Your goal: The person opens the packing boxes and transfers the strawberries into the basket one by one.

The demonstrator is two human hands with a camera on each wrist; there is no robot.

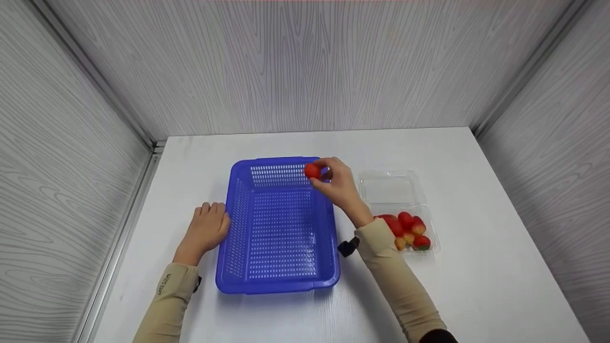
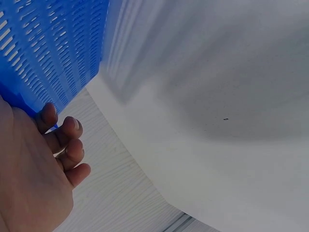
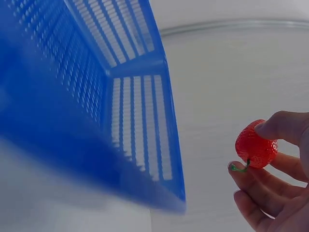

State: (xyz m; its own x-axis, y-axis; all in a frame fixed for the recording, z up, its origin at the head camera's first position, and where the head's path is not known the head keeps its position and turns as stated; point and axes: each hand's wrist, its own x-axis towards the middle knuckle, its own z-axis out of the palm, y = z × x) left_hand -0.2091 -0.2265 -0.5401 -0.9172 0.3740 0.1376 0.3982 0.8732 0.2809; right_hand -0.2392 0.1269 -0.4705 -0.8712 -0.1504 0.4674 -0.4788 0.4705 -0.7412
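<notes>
My right hand (image 1: 337, 183) pinches a red strawberry (image 1: 312, 170) between thumb and fingers above the far right part of a blue plastic basket (image 1: 281, 286). In the right wrist view, the strawberry (image 3: 256, 145) shows a small green stem, and the basket's slotted wall (image 3: 140, 121) stands to its left. My left hand (image 1: 207, 228) holds the basket's left rim, its curled fingers (image 2: 67, 135) under the edge in the left wrist view. The thumb is hidden there. No fruit shows inside the basket in the head view.
Right of the basket lies a clear plastic box (image 1: 431, 224) with its lid (image 1: 388, 187) folded open toward the back. Several red and yellowish strawberries (image 1: 406, 220) lie in it, partly covered by my right forearm. Pale wood-grain panels (image 1: 305, 66) enclose the white table (image 1: 476, 267).
</notes>
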